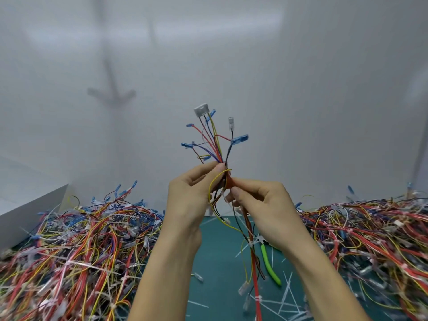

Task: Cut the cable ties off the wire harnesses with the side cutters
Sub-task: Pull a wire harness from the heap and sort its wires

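- The dark green cutting mat (217,262) carries everything. A tangled heap of red, yellow and blue harnesses (76,246) fills its left side, and a second such heap (370,232) fills its right.
- A multicoloured wire harness (217,144) is held above the mat's middle, its long axis roughly upright. Blue and clear terminals fan out at the top and the tail hangs down to the mat.
- The left hand (187,198) has its fingers curled round the bundle and its thumb pinches the wires.
- The right hand (261,200) pinches the same wires just beside it with its fingertips.
- The green-handled side cutters (269,266) lie on the mat under the right wrist, held by no one and with their head hidden. The right hand is nearer and would likely have to let go and drop down for them.
- A white cable tie (254,239) binds the hanging tail, below the right hand.
- Cut white tie strips (287,295) litter the mat's near edge.
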A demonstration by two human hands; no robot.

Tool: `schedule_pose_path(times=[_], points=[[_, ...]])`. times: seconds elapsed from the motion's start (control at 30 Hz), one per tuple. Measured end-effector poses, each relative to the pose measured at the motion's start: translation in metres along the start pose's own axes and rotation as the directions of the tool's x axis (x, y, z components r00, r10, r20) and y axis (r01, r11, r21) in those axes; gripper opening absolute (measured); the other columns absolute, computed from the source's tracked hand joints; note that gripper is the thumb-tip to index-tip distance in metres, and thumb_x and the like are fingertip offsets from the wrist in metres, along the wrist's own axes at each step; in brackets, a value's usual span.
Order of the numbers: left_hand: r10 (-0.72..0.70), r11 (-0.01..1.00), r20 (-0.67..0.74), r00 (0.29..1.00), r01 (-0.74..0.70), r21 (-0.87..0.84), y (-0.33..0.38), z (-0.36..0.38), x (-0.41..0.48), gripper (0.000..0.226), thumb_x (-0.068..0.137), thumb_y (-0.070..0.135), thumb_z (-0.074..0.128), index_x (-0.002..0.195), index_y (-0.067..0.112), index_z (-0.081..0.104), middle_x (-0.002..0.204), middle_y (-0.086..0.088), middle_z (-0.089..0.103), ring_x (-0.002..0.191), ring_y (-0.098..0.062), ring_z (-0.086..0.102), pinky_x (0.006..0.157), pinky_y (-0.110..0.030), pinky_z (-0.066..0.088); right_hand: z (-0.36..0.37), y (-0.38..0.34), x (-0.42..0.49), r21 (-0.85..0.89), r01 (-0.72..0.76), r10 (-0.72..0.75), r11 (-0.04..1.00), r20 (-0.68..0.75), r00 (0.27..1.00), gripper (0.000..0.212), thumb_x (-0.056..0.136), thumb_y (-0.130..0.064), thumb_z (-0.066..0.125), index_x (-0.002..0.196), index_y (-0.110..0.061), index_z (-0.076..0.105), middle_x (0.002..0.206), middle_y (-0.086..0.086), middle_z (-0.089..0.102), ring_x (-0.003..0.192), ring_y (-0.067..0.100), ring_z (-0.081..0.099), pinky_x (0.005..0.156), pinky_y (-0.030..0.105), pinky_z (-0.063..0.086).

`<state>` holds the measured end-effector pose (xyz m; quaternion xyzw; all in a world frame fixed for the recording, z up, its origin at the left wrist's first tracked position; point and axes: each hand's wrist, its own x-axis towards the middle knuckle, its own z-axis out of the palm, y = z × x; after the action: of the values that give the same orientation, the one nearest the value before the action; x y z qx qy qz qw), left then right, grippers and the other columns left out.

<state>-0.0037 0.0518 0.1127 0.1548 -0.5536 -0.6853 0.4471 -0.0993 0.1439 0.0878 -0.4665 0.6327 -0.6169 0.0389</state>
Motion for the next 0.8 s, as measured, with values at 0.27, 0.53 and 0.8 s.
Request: schedule_pose_path(times=[0.27,0.53,0.8], points=[[0.109,0.992,0.040,0.993,-0.111,0.060,-0.002,0.005,-0.005,0.005,0.080,0.013,0.077,0.081,0.018,0.077,0.079,0.000,0.077,0.077,-0.009,0.073,0.061,-0.013,0.053,-0.003,-0.013,-0.002,-0.054,-0.007,0.003,0.999,-0.078,0.997,0.022,0.098,-0.028,0.054,0.096,-0.031,0.075,0.087,-0.016,0.074,0.088,0.001,0.067,0.089,0.038,0.055],[0.260,0.952,0.077,0.963,-0.269,0.148,-0.004,0.005,-0.005,0.013,0.080,0.004,0.076,0.082,0.017,0.077,0.077,0.002,0.077,0.074,-0.008,0.073,0.064,-0.011,0.052,-0.006,-0.022,-0.005,-0.004,0.053,-0.053,0.999,-0.091,0.994,0.014,0.090,-0.038,0.066,0.099,-0.031,0.074,0.090,-0.018,0.075,0.088,0.000,0.070,0.084,0.027,0.056],[0.223,0.952,0.165,0.961,-0.251,0.175,0.002,0.003,-0.007,0.010,0.083,0.006,0.074,0.088,0.014,0.076,0.082,0.000,0.077,0.078,-0.008,0.072,0.066,-0.009,0.050,-0.015,-0.016,-0.002,0.013,-0.001,0.004,1.000,-0.265,0.964,0.011,0.089,-0.019,0.068,0.089,-0.026,0.077,0.078,-0.009,0.076,0.074,0.007,0.073,0.084,0.042,0.059]])
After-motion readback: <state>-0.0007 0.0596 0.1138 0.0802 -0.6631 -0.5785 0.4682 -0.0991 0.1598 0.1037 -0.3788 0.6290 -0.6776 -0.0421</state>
